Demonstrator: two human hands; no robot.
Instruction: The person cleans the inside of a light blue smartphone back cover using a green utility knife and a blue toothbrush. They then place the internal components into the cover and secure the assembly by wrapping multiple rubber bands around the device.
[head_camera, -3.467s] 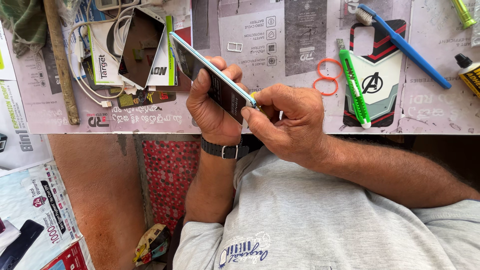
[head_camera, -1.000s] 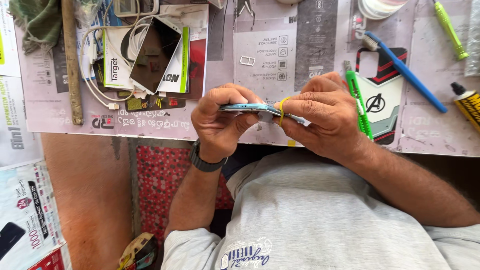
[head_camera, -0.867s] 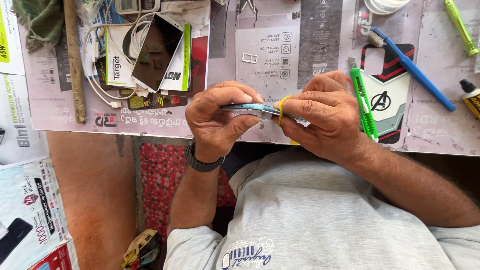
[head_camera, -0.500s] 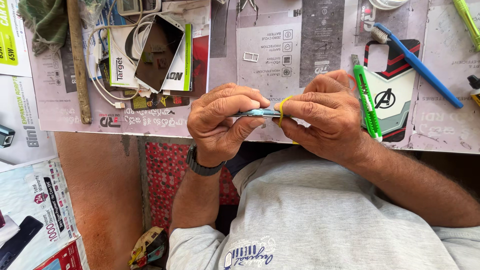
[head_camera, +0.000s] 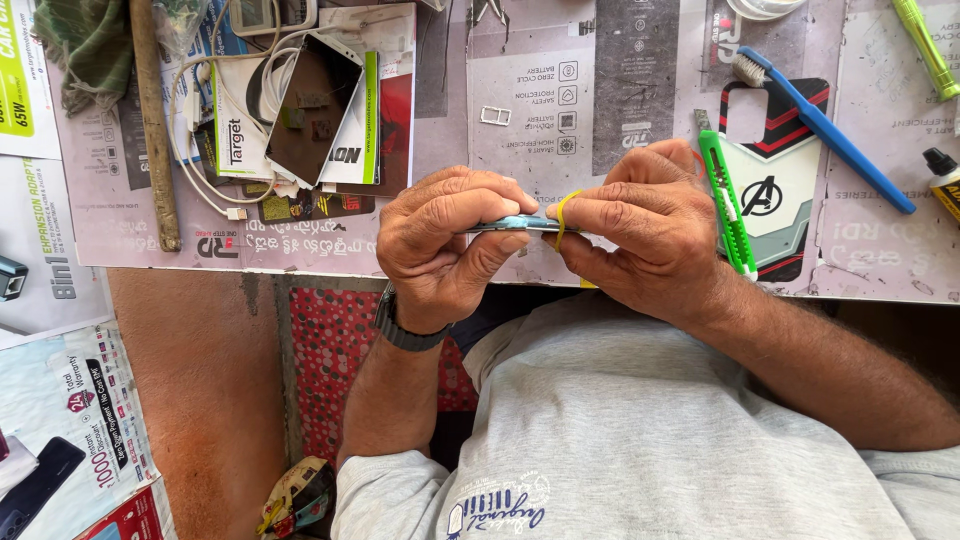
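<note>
Presently, left hand (head_camera: 450, 245) and right hand (head_camera: 640, 235) both pinch a phone (head_camera: 515, 226) edge-on, fingers closed tight; yellow pick (head_camera: 563, 215) under right fingertips.

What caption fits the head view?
Both hands, left and right, pinch a phone edge-on, yellow band around it.

Bare paper-covered counter (head_camera: 560, 110) lies open in the upper middle of the frame, beyond the hands (head_camera: 560, 235), broken only by a small metal tray (head_camera: 496, 116). To the upper left, a phone (head_camera: 312, 108) on boxes, white cables (head_camera: 205, 150) and a wooden stick (head_camera: 153, 120) crowd the way. At right, a green cutter (head_camera: 727, 200), a printed phone case (head_camera: 775, 190) and a blue toothbrush (head_camera: 825, 128) block passage.
</note>
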